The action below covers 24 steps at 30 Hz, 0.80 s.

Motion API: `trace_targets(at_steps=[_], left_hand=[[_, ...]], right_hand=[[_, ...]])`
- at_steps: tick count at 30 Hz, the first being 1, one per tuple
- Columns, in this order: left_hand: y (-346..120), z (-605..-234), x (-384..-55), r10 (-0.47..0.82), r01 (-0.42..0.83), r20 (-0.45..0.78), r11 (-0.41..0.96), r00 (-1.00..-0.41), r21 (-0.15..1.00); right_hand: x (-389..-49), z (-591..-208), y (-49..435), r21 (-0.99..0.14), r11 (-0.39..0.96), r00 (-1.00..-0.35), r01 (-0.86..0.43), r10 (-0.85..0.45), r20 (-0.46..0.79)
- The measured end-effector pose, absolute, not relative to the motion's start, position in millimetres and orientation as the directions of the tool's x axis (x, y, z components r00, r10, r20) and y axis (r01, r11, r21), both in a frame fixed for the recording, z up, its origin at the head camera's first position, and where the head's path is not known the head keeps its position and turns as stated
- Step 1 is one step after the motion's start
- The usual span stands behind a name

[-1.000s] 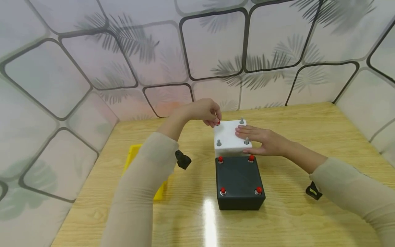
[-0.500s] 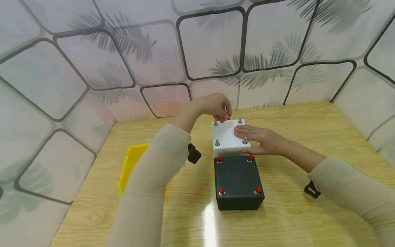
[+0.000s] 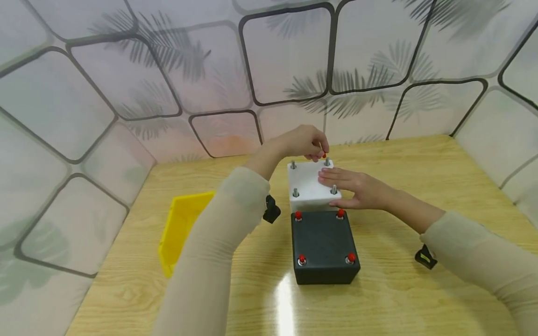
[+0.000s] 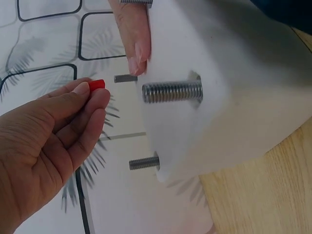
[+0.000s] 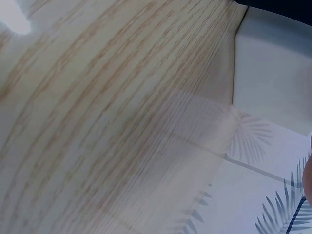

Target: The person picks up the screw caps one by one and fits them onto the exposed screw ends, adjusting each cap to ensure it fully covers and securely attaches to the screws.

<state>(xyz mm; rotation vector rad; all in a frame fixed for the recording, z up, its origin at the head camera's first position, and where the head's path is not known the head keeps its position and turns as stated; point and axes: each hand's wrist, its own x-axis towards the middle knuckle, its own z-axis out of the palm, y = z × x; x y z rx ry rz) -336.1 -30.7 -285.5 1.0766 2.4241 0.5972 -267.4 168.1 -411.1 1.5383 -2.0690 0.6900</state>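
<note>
My left hand [image 3: 300, 142] pinches a small red cap [image 4: 96, 85] between thumb and fingertips. In the head view it hovers at the far right threaded bolt [image 3: 327, 162] of a white block [image 3: 306, 179]. The left wrist view has the cap apart from the bolt tips. Bare metal bolts stick up at the block's corners, one of them a near left bolt [image 3: 296, 192]. My right hand [image 3: 359, 190] rests on the block with straight fingers over its top right side, the thumb along the near right edge.
Right in front of the white block stands a black box [image 3: 323, 238] with red caps, such as a near left cap [image 3: 301, 259], on its corners. A yellow bin [image 3: 165, 247] lies left, partly behind my left sleeve. Patterned sheeting [image 3: 290, 60] rises behind the wooden table [image 3: 403, 289].
My left hand has lifted the red cap from the far left bolt and carried it right to the far right bolt. The right hand has stayed on the white block.
</note>
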Motion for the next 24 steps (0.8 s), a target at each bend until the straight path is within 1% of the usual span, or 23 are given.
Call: trace_targets(at_steps=[9,15,18,24], left_hand=[[-23,-291,-331,0.754,0.585,-0.212,0.627,-0.622,0.515],[-21,-293,-331,0.739,0.574,-0.22,0.645,-0.637,0.505],[-18,-294,-331,0.731,0.576,-0.233,0.659,-0.641,0.484],[-15,-294,-331,0.737,0.617,-0.23,0.665,-0.636,0.421]], right_hand=[[-265,-413,170,-0.138,0.26,-0.288,-0.956,-0.731,0.619],[-268,-414,169,-0.131,0.249,-0.276,-0.959,-0.734,0.621],[-268,-414,169,-0.13,0.247,-0.273,-0.96,-0.735,0.621],[-267,-412,169,-0.139,0.243,-0.275,-0.96,-0.731,0.624]])
